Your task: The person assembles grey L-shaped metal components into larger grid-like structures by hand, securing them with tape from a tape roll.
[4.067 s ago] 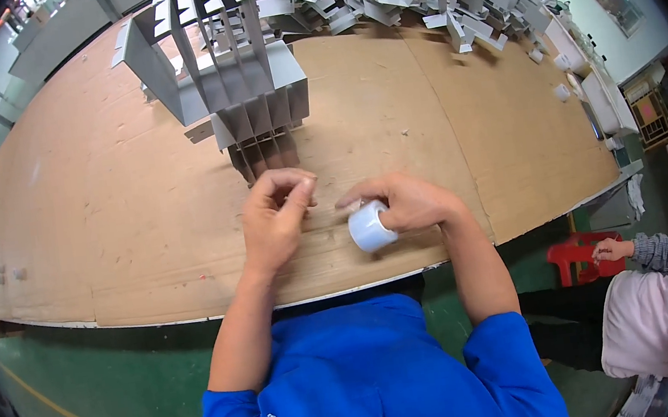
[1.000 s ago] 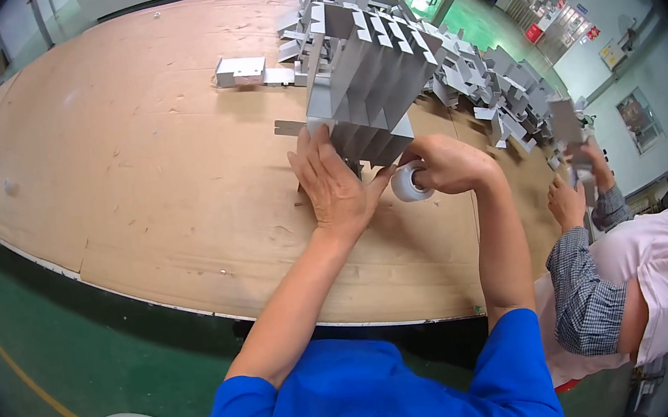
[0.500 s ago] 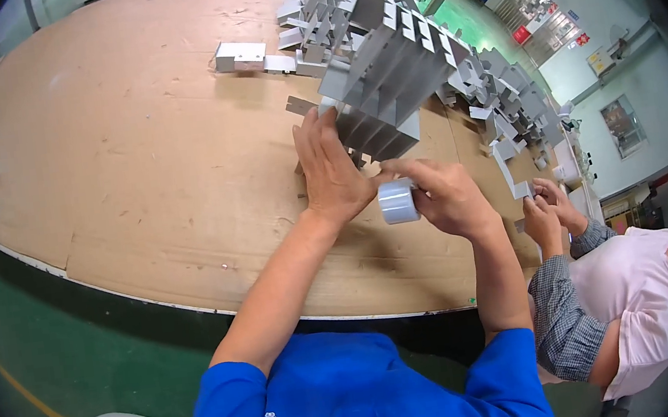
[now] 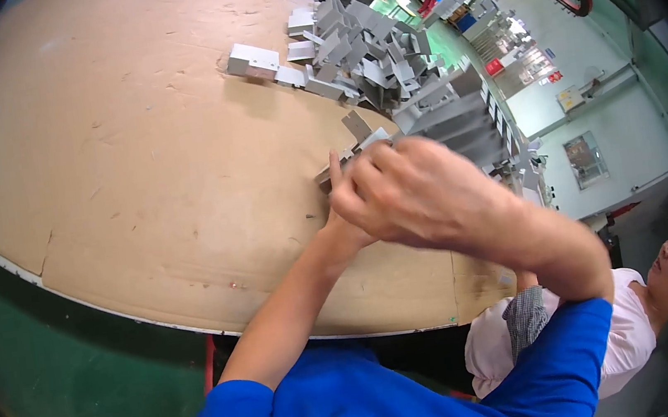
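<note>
Assembly of grey panels (image 4: pixel 462 130) sits just beyond both hands, away from the bench's (image 4: pixel 159 138) front edge. The right hand (image 4: pixel 407 191), fingers curled, crosses before the mostly hidden left hand (image 4: pixel 342 220); whether either grips anything, I cannot tell.

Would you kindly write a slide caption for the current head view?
Right hand partly hiding the left hand near grey panels, with grey parts heaped on the brown table.
</note>
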Demonstrator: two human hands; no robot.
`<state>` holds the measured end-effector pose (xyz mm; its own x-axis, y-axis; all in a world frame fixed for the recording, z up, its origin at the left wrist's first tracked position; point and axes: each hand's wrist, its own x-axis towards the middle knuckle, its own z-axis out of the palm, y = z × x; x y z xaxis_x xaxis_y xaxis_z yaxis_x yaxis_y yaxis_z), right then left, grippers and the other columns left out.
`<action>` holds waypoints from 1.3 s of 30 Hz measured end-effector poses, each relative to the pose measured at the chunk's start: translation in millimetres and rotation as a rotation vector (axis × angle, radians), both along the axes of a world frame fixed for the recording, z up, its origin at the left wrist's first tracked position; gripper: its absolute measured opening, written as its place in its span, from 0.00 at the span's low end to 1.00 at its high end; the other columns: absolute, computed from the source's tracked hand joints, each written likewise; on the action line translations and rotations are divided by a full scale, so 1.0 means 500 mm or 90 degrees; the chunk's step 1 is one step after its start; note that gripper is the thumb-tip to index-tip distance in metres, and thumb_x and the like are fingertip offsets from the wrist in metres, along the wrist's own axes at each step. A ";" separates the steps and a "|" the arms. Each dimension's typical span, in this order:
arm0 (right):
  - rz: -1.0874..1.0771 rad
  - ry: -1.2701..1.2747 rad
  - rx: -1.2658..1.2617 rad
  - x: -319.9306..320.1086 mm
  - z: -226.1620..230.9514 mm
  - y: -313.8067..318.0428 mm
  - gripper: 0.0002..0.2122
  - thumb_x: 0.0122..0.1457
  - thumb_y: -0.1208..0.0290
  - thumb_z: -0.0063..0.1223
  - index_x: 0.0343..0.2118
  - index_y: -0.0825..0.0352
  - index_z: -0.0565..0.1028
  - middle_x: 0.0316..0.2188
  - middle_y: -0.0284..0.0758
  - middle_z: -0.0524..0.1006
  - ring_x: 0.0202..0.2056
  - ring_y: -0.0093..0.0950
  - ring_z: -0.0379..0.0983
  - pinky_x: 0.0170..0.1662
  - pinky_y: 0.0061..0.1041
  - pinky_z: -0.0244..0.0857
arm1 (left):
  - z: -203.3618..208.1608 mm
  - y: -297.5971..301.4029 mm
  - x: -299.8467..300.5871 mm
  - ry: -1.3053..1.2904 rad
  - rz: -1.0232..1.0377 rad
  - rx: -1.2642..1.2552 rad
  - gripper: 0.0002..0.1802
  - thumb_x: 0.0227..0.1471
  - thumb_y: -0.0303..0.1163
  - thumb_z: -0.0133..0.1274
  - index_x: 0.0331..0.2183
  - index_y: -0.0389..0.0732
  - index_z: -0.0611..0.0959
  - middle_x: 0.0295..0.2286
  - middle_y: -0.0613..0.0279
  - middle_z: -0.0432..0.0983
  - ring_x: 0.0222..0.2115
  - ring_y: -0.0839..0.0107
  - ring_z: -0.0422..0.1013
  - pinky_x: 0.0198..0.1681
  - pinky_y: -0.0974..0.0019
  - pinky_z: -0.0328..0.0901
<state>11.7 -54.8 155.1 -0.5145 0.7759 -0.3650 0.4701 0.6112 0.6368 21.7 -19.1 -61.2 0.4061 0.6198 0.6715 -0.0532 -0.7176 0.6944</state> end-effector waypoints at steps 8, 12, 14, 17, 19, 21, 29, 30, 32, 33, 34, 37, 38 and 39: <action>-0.009 -0.045 -0.105 0.069 0.058 0.183 0.04 0.57 0.70 0.55 0.27 0.62 0.76 0.20 0.33 0.79 0.29 0.33 0.81 0.29 0.31 0.72 | 0.014 -0.007 -0.027 0.011 -0.206 0.023 0.57 0.35 0.34 0.69 0.63 0.40 0.53 0.58 0.46 0.62 0.61 0.45 0.58 0.69 0.45 0.49; -0.151 -0.083 -0.143 0.182 0.084 0.212 0.00 0.54 0.74 0.55 0.28 0.62 0.76 0.28 0.32 0.79 0.33 0.36 0.80 0.32 0.36 0.71 | 0.012 -0.003 -0.022 -0.055 -0.273 0.028 0.60 0.31 0.26 0.72 0.62 0.37 0.54 0.58 0.42 0.60 0.61 0.43 0.60 0.65 0.53 0.59; -0.189 -0.043 -0.135 0.248 0.097 0.206 0.01 0.52 0.75 0.56 0.28 0.61 0.77 0.29 0.32 0.79 0.33 0.37 0.80 0.33 0.38 0.71 | 0.013 0.000 -0.024 -0.107 -0.321 -0.011 0.60 0.32 0.29 0.73 0.62 0.38 0.54 0.58 0.41 0.60 0.60 0.42 0.60 0.64 0.52 0.60; -0.328 0.032 -0.119 0.330 0.110 0.186 0.11 0.51 0.78 0.53 0.36 0.58 0.82 0.36 0.38 0.81 0.36 0.40 0.79 0.39 0.39 0.71 | 0.015 0.005 -0.025 -0.132 -0.306 -0.009 0.58 0.31 0.29 0.73 0.60 0.34 0.56 0.56 0.37 0.60 0.58 0.41 0.63 0.62 0.52 0.61; -0.438 0.072 -0.152 0.408 0.070 0.141 0.11 0.52 0.76 0.56 0.39 0.59 0.82 0.37 0.38 0.81 0.39 0.39 0.79 0.42 0.38 0.72 | 0.017 0.005 -0.028 -0.141 -0.312 -0.022 0.58 0.31 0.29 0.73 0.60 0.34 0.56 0.56 0.38 0.60 0.58 0.41 0.62 0.62 0.52 0.61; -0.583 0.354 -0.167 0.441 0.056 0.052 0.15 0.56 0.71 0.58 0.48 0.60 0.80 0.44 0.37 0.81 0.45 0.37 0.78 0.49 0.36 0.71 | 0.008 0.013 -0.028 -0.087 -0.313 -0.051 0.58 0.30 0.29 0.72 0.61 0.35 0.57 0.56 0.40 0.61 0.58 0.42 0.62 0.62 0.53 0.62; -0.794 0.805 -0.027 0.397 -0.173 -0.215 0.14 0.53 0.80 0.56 0.44 0.72 0.71 0.39 0.43 0.83 0.39 0.31 0.81 0.45 0.30 0.73 | 0.017 0.041 0.029 -0.089 -0.150 -0.085 0.59 0.29 0.36 0.74 0.61 0.37 0.59 0.54 0.46 0.64 0.54 0.48 0.66 0.57 0.53 0.65; -0.681 0.858 0.039 0.390 -0.203 -0.232 0.18 0.52 0.81 0.54 0.47 0.69 0.69 0.35 0.44 0.84 0.33 0.35 0.79 0.40 0.29 0.71 | 0.028 0.038 0.043 -0.091 -0.180 -0.080 0.59 0.29 0.36 0.74 0.61 0.37 0.59 0.54 0.46 0.64 0.54 0.48 0.66 0.57 0.53 0.65; -0.706 1.006 0.167 0.352 -0.252 -0.239 0.20 0.51 0.82 0.56 0.49 0.68 0.68 0.33 0.43 0.83 0.32 0.31 0.79 0.39 0.27 0.71 | 0.050 0.052 0.051 0.004 -0.151 -0.139 0.57 0.32 0.37 0.71 0.60 0.37 0.57 0.53 0.42 0.63 0.54 0.45 0.67 0.54 0.51 0.68; -0.705 1.009 0.180 0.342 -0.265 -0.255 0.20 0.51 0.82 0.56 0.49 0.68 0.68 0.33 0.43 0.83 0.32 0.31 0.79 0.39 0.27 0.71 | 0.062 0.057 0.059 0.020 -0.163 -0.153 0.56 0.33 0.39 0.71 0.59 0.37 0.58 0.52 0.44 0.63 0.52 0.45 0.68 0.51 0.49 0.70; -0.683 1.059 0.230 0.325 -0.272 -0.268 0.19 0.51 0.82 0.56 0.48 0.68 0.70 0.32 0.41 0.83 0.32 0.30 0.79 0.38 0.27 0.71 | 0.068 0.053 0.063 0.019 -0.168 -0.145 0.56 0.33 0.39 0.71 0.59 0.37 0.58 0.52 0.44 0.63 0.52 0.45 0.68 0.51 0.49 0.70; -0.629 1.030 0.238 0.283 -0.239 -0.262 0.15 0.51 0.82 0.57 0.42 0.66 0.72 0.31 0.39 0.82 0.32 0.30 0.79 0.34 0.28 0.71 | 0.061 0.048 0.072 0.019 -0.243 -0.166 0.58 0.31 0.40 0.73 0.60 0.36 0.57 0.53 0.42 0.62 0.54 0.45 0.66 0.53 0.50 0.68; -0.603 0.948 0.194 0.261 -0.209 -0.257 0.12 0.50 0.82 0.59 0.38 0.66 0.74 0.30 0.37 0.81 0.31 0.31 0.80 0.32 0.28 0.71 | 0.053 0.044 0.077 -0.001 -0.240 -0.098 0.59 0.31 0.40 0.74 0.60 0.36 0.57 0.53 0.42 0.62 0.55 0.44 0.64 0.55 0.50 0.67; -0.604 0.944 0.202 0.248 -0.194 -0.256 0.12 0.50 0.82 0.59 0.38 0.66 0.74 0.30 0.37 0.81 0.31 0.31 0.80 0.32 0.28 0.71 | 0.045 0.040 0.082 -0.022 -0.236 -0.031 0.61 0.31 0.40 0.75 0.60 0.35 0.57 0.54 0.41 0.61 0.57 0.43 0.63 0.57 0.51 0.65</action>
<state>135.8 -182.8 58.3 0.3778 0.9138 0.1488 0.7850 -0.2310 -0.5749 62.7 1.0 -38.5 0.5862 0.4662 0.6626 -0.3279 -0.6113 0.7203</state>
